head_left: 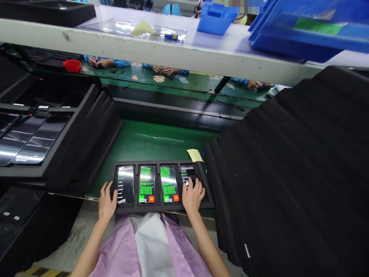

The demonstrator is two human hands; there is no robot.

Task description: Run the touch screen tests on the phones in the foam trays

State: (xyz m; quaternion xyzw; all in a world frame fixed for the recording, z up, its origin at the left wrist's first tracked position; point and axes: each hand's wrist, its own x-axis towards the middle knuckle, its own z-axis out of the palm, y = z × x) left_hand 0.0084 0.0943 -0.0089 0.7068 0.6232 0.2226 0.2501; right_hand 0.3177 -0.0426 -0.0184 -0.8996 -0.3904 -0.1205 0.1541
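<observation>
A black foam tray (158, 209) holds a row of phones on the green bench. The leftmost phone (126, 188) shows a dark menu; the two middle phones, one left (147, 182) and one right (168, 181), show green text with green and orange buttons. My right hand (193, 195) lies over the rightmost phone (188, 171), fingers spread on its screen and hiding its lower part. At the tray's left edge rests my left hand (107, 201), fingers apart, beside the leftmost phone and holding nothing.
Stacked black trays (288, 165) rise on the right; more trays with phones (37, 138) stand on the left. A yellow note (195, 155) lies behind the tray. Above are a white shelf (115, 44) and blue bins (216, 17). Other people's hands (165, 70) work across the bench.
</observation>
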